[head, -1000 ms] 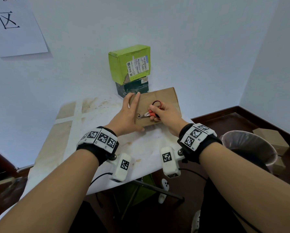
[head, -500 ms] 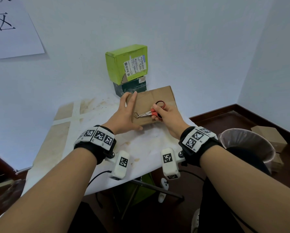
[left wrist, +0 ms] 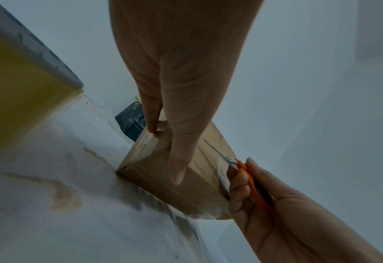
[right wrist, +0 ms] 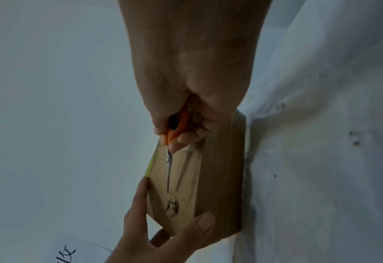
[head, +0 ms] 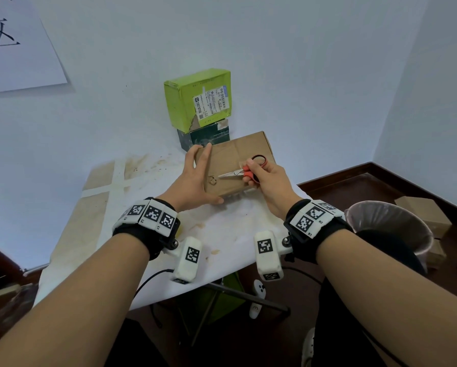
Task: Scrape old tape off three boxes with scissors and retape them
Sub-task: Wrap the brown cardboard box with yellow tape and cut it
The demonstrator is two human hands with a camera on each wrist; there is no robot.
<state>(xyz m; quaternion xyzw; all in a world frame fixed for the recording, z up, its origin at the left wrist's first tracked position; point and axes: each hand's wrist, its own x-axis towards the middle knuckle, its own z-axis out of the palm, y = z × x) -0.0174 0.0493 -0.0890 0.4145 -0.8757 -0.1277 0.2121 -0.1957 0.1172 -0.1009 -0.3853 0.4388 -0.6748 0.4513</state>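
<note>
In the head view, the brown cardboard box [head: 232,165] lies on the white-covered table [head: 222,234], between the two hands. The left hand [head: 195,178] holds its left end, the fingers straight along the far edge and the thumb on the near side. The right hand [head: 264,176] is curled around the orange handles of the scissors [head: 239,172], and the blades point left, low over the top of the box, toward a small dark mark. Behind it, the green box [head: 195,102] stands on the dark box [head: 203,137] against the wall; the green one carries a white shipping label with a barcode, too small to read. A white paper [head: 18,43] on the wall shows the character "区", and its upper part is cut off. A bin [head: 389,229] with a plastic liner stands on the right. In the left wrist view, the left hand [left wrist: 174,106] spreads over the corner of the box [left wrist: 159,178], where clear tape shines, and the right hand [left wrist: 287,213] grips the scissors [left wrist: 230,160] beside it; the dark box [left wrist: 130,121] is mostly hidden. In the right wrist view, the right hand [right wrist: 192,89] closes on the scissors [right wrist: 172,142], whose closed blades lie along the top of the box [right wrist: 219,178]; whether the tip touches the cardboard cannot be told. The left hand [right wrist: 163,240] clamps the far end.
</note>
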